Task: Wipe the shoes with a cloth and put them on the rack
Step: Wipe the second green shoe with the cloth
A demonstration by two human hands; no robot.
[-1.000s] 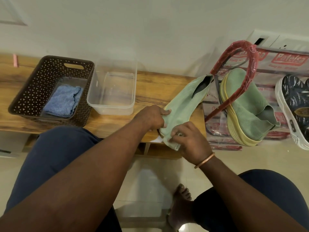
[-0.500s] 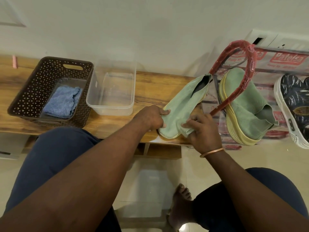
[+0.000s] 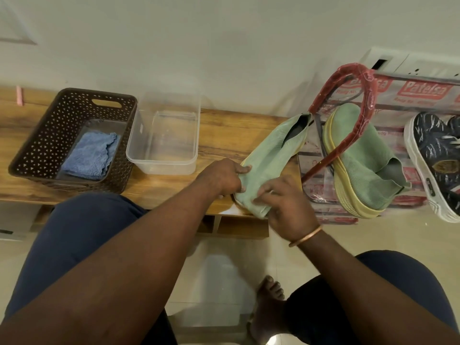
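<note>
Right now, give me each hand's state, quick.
Left hand: grips the pale green knit shoe at its toe.
Right hand: holds a pale green cloth against that shoe.

A dark brown perforated plastic basket [image 3: 42,145] is sitting on a low wooden bench [image 3: 224,135], with a clear rectangular plastic tub [image 3: 161,168] standing just beside it. A white switch panel [image 3: 398,63] is showing against the pale wall.

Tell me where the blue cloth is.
In the head view, the blue cloth lies inside the brown basket on the bench's left, beside the clear tub.
</note>
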